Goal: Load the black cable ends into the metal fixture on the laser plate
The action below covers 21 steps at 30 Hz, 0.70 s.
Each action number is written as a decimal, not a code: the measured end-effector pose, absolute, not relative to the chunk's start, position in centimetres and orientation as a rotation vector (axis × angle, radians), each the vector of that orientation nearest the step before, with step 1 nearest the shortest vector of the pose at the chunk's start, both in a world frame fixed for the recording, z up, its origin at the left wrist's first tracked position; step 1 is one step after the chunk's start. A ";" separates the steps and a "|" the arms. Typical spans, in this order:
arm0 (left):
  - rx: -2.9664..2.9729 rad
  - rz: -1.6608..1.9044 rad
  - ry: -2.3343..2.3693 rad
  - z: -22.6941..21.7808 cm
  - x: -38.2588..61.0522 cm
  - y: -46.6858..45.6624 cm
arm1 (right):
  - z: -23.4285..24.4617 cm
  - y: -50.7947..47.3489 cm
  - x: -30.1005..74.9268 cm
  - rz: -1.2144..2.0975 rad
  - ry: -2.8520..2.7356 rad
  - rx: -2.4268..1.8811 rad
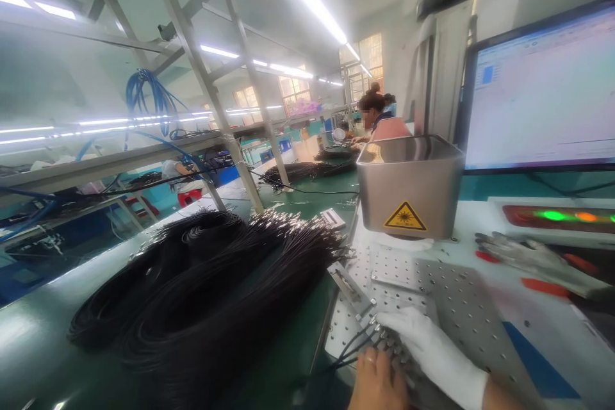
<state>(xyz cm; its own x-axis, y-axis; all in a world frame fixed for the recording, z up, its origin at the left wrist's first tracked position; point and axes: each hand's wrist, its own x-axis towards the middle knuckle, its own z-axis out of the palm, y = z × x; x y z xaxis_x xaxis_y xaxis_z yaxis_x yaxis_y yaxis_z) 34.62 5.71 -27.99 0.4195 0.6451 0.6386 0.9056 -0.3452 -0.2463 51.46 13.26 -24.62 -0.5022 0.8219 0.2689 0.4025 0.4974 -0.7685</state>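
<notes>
At the bottom edge, my bare left hand point(375, 383) curls its fingers over a row of metal cable connectors point(384, 341) lined up on a perforated metal plate point(446, 295). My right hand point(427, 349), in a white glove, lies flat over the same row with its fingers stretched leftward. Thin black cables point(343, 351) run from the connectors off the plate's left edge. A narrow metal fixture bar point(350, 288) lies on the plate just beyond the hands.
Big bundles of black cables point(206, 295) cover the green bench to the left. A metal laser housing point(410, 182) with a yellow warning sticker stands behind the plate. Right of it are a monitor point(542, 90) and grey gloves with orange tips point(538, 262). A co-worker point(377, 116) sits far back.
</notes>
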 end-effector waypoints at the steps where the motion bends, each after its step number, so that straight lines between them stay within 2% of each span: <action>1: -2.105 -0.596 -1.305 -28.3 34.5 5.7 | -25.0 13.3 51.5 0.817 -2.124 -0.996; 7: -2.173 -0.638 -1.374 -30.3 34.1 6.0 | -27.0 13.7 51.9 0.697 -2.127 -0.998; 12: -2.138 -0.992 -1.477 -31.4 35.6 7.4 | -26.5 13.5 51.5 0.697 -2.120 -1.019; 17: -2.135 -0.920 -0.976 -30.0 35.4 7.9 | -25.9 13.3 51.5 0.781 -2.082 -1.013; 21: -2.101 -0.908 -0.845 -27.6 34.7 7.3 | -25.8 13.1 51.8 0.821 -2.077 -0.993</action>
